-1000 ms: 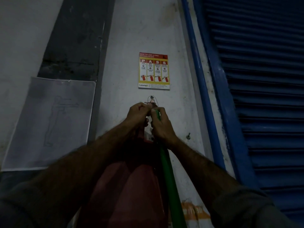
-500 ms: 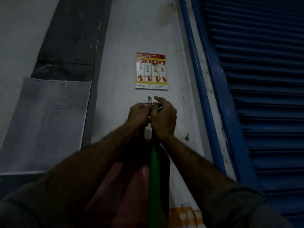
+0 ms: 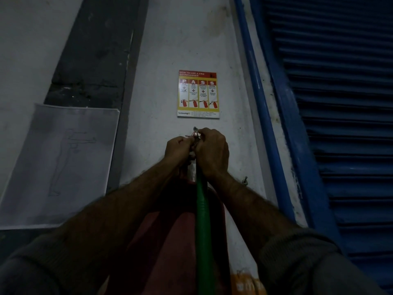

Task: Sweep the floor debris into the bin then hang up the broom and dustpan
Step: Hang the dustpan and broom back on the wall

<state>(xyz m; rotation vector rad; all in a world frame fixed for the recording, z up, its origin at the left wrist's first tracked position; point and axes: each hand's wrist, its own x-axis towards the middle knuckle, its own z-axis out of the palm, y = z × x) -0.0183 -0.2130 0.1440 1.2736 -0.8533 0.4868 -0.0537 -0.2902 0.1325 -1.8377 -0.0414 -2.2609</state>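
Hanging broom on wall hook

We see right hand clamped on the green broom handle top, left hand curled pinching at the hook beside it; handle looks stiff, light, likely slick, so we'd grip near the top end.

Your right hand curls round the top of the green broom handle, held up against the white wall at a small metal hook. Your left hand pinches at the same spot, touching the right. Behind the handle hangs a red dustpan. At twelve o'clock from your hands sits a fire extinguisher poster; at nine o'clock a paper sketch; at three o'clock a blue shutter.
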